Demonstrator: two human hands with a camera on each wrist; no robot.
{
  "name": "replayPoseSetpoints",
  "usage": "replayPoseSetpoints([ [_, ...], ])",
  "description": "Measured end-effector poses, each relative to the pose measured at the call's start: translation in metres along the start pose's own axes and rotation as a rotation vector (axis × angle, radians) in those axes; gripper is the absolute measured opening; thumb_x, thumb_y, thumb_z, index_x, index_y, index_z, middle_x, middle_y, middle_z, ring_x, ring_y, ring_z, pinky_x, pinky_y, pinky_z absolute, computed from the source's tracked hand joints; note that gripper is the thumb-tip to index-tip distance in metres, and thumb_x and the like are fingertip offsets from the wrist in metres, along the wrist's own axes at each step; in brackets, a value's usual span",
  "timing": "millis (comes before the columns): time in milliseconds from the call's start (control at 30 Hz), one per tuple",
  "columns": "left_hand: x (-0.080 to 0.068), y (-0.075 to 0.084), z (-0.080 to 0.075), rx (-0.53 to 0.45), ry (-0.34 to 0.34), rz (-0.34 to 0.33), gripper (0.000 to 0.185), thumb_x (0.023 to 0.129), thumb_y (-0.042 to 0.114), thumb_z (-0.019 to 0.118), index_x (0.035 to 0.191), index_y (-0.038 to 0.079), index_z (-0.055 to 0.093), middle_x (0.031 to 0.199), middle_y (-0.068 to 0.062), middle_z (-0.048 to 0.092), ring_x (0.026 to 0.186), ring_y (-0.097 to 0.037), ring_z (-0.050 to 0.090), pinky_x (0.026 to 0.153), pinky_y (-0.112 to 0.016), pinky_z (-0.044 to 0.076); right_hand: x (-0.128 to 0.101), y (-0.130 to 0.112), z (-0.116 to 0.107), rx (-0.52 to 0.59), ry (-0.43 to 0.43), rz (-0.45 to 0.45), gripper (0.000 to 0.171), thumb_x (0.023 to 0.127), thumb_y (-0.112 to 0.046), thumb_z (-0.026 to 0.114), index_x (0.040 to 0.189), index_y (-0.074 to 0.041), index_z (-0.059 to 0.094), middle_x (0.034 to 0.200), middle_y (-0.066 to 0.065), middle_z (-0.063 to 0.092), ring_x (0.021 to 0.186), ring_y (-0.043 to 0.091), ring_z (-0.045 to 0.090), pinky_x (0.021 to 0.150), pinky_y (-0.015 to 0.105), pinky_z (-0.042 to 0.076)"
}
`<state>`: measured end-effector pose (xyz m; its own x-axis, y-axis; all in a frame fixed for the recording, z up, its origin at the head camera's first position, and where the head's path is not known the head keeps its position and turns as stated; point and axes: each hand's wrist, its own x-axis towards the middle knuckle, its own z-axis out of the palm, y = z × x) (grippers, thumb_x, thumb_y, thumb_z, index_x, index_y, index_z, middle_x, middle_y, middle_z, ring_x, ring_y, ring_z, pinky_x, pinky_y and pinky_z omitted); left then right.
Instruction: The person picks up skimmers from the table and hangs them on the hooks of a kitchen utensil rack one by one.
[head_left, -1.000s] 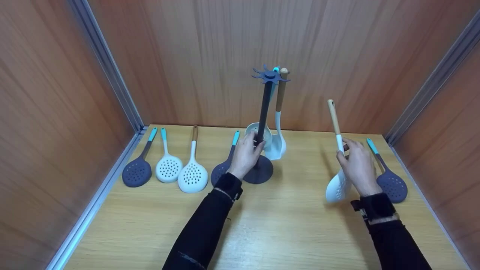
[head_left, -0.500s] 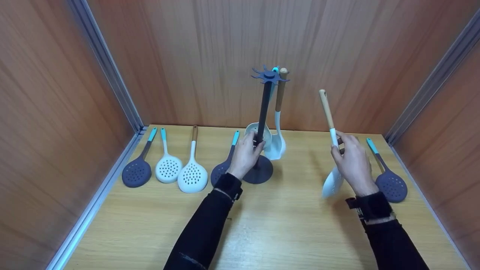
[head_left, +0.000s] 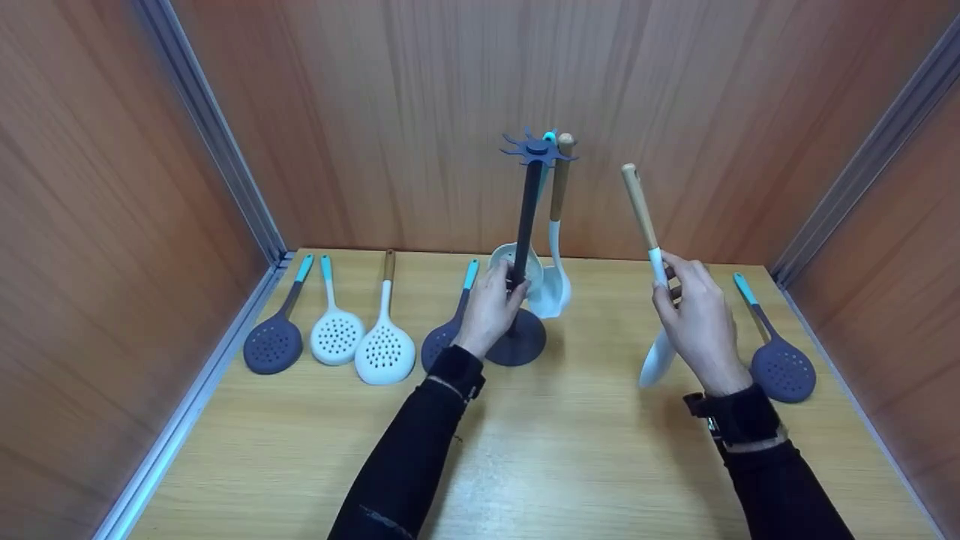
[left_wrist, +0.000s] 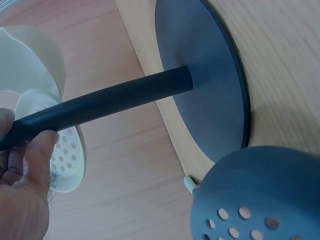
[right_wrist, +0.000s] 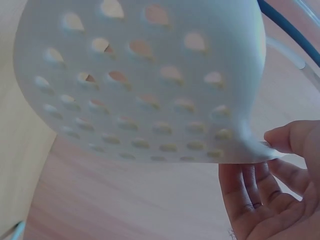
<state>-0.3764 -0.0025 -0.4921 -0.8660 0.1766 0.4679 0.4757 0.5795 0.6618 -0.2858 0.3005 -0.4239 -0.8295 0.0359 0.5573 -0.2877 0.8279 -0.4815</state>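
Observation:
My left hand [head_left: 491,309] grips the dark post of a utensil stand [head_left: 527,217], with thumb and fingers round it above the round base [left_wrist: 210,95]. From the stand's hooked top hang a white ladle [head_left: 553,289] with a brown handle and a pale skimmer [left_wrist: 65,160] with a turquoise handle. On the right, my right hand [head_left: 697,315] pinches the white neck of a skimmer with a wooden handle [head_left: 640,206]. That white skimmer [right_wrist: 150,90] is held tilted above the table, handle up; its perforated head fills much of the right wrist view.
Left of the stand lie a dark skimmer [head_left: 274,345], a white one with a turquoise handle [head_left: 337,337] and a white one with a brown handle [head_left: 385,352]. Another dark skimmer [head_left: 442,341] lies beside the left hand, one more [head_left: 784,369] at right. Wooden walls [head_left: 420,112] enclose the table.
My right hand has moved left and slightly up with the white skimmer, whose handle now leans further toward the stand. The left hand has stayed on the post.

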Motion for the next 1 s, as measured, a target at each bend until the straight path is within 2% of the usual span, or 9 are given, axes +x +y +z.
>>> replayPoseSetpoints([
  [100, 0.0, -0.001, 0.0, 0.012, 0.006, 0.014, 0.02, 0.103, 0.026, 0.067, 0.112, 0.01, 0.06, 0.104, -0.003, 0.067, 0.098, -0.015, 0.067, 0.081, -0.027, 0.057, 0.0, -0.002, -0.001, 0.018, 0.012, -0.025, 0.045, 0.102, -0.017, 0.064, 0.147, -0.017, 0.057, 0.115, 0.006, 0.063, 0.088, 0.023, 0.07, 0.067, 0.045, 0.059],
  [400, 0.0, -0.001, 0.001, -0.002, -0.006, -0.003, 0.02, 0.103, 0.026, 0.066, 0.114, 0.012, 0.058, 0.105, -0.001, 0.066, 0.096, -0.012, 0.066, 0.079, -0.025, 0.057, 0.001, -0.011, -0.004, 0.031, 0.017, -0.048, 0.044, 0.103, -0.018, 0.062, 0.147, -0.019, 0.057, 0.117, 0.005, 0.062, 0.089, 0.021, 0.068, 0.069, 0.043, 0.059],
  [767, 0.001, -0.001, 0.001, 0.016, 0.005, 0.022, 0.018, 0.103, 0.024, 0.066, 0.113, 0.01, 0.058, 0.103, -0.003, 0.067, 0.093, -0.014, 0.066, 0.077, -0.026, 0.057, 0.002, -0.025, -0.01, 0.036, 0.042, -0.094, 0.044, 0.103, -0.017, 0.062, 0.147, -0.017, 0.057, 0.118, 0.007, 0.062, 0.089, 0.02, 0.067, 0.068, 0.04, 0.058],
  [1000, 0.0, -0.002, 0.001, 0.016, 0.015, 0.039, 0.019, 0.102, 0.023, 0.067, 0.114, 0.009, 0.059, 0.106, -0.004, 0.068, 0.098, -0.016, 0.068, 0.08, -0.028, 0.058, 0.003, -0.032, -0.013, 0.037, 0.043, -0.114, 0.044, 0.104, -0.018, 0.061, 0.148, -0.018, 0.056, 0.119, 0.007, 0.062, 0.09, 0.02, 0.068, 0.068, 0.04, 0.059],
])
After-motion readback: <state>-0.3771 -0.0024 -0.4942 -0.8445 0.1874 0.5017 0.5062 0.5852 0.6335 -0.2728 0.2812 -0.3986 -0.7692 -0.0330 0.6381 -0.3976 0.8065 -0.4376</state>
